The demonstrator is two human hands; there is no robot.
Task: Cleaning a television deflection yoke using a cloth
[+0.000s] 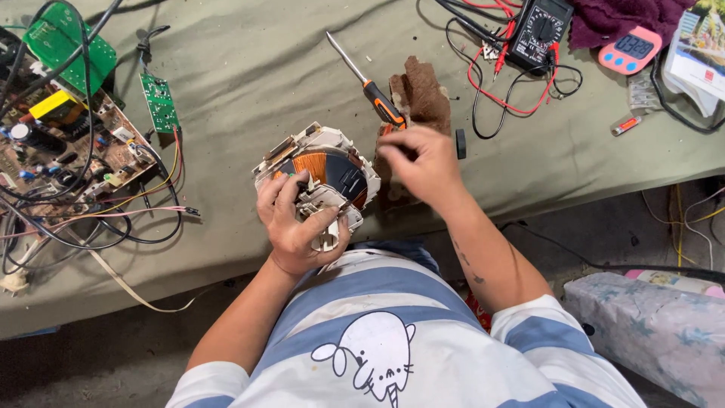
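At frame centre, the left hand point(300, 227) grips a partly stripped copper-wound coil assembly point(321, 175); the right hand point(418, 162) pinches closed beside it, screwdriver point(368, 85) lying unused.

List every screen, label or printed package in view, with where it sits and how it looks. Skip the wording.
Multimeter: top edge right of centre, black, dial, small grey screen, red and black leads.
Pink timer: right of the multimeter, rounded, dark screen, blue buttons.
Printed booklet: top right corner, white with a picture and a small red mark.
Nothing printed by the hands.
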